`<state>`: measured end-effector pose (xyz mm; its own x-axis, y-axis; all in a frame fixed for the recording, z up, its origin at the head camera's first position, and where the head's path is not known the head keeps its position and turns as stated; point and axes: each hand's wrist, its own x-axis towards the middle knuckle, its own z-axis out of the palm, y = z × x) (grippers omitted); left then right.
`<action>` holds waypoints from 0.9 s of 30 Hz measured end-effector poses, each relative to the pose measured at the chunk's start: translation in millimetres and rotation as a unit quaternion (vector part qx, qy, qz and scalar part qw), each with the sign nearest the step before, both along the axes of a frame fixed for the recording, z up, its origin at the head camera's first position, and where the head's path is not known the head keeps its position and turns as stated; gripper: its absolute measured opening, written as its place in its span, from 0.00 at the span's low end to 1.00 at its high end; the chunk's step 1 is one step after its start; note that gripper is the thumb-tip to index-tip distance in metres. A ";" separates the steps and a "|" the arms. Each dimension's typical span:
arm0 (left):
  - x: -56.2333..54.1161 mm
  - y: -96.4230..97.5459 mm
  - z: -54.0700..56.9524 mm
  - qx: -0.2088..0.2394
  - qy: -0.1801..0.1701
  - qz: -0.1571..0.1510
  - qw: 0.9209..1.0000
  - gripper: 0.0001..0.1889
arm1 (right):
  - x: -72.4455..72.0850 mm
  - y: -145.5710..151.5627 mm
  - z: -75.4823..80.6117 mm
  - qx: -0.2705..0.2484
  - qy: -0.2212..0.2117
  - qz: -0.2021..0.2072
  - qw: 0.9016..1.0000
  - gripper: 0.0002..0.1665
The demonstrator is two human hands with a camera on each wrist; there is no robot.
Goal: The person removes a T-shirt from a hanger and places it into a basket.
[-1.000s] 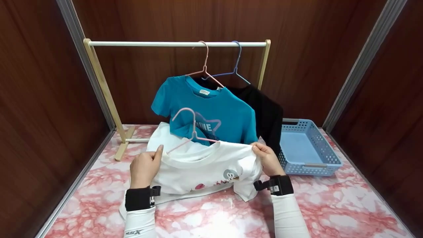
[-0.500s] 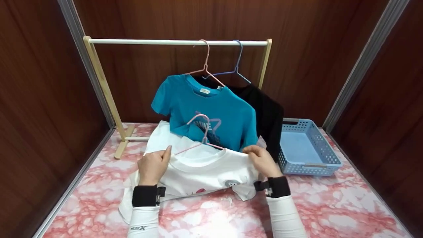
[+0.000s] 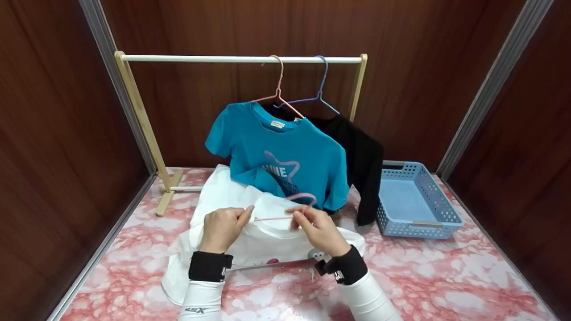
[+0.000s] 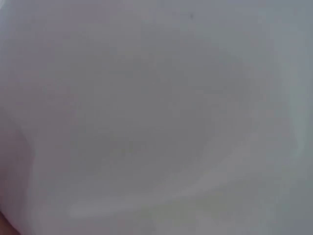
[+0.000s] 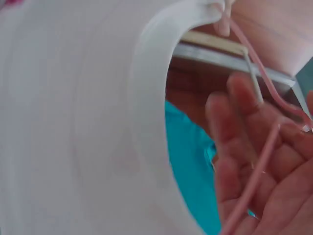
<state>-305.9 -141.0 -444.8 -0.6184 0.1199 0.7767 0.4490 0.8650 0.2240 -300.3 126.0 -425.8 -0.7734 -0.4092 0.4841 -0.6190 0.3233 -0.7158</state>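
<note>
A white T-shirt [image 3: 267, 245] with a small print lies across the front of the table, a pink hanger [image 3: 273, 219] in its neck opening. My left hand [image 3: 221, 228] grips the shirt's shoulder on the left, thumb on top. At the hanger's neck, below its hook, my right hand [image 3: 322, 229] pinches the pink wire between thumb and forefinger. The right wrist view shows the hanger [image 5: 254, 181] crossing that palm, other fingers loosely spread beside the shirt's collar [image 5: 149, 93]. Pale blurred cloth [image 4: 156, 107] fills the left wrist view, hiding the left fingertips.
Behind the hands, a blue T-shirt [image 3: 294, 142] and a black garment [image 3: 363, 156] hang from a clothes rack [image 3: 196, 59], on a pink and a blue hanger. A light blue perforated basket [image 3: 419, 228] stands to the right. Dark wooden walls enclose the marbled table [image 3: 437, 285].
My right hand has left the shirt's right shoulder and moved left to the hanger's neck. The left hand has shifted right with its shoulder, and the hook has tipped lower and rightward.
</note>
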 end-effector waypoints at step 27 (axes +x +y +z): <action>-10.9 -21.1 -2.9 0.214 0.167 -0.051 0.961 0.34 | -0.5 41.0 21.7 0.051 0.011 0.008 0.999 0.15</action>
<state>-316.8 -162.2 -447.7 -0.3288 -0.2079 0.9212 0.6346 0.6738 0.3785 -300.9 167.0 -404.1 -0.7569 -0.4687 0.4554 -0.6389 0.3843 -0.6664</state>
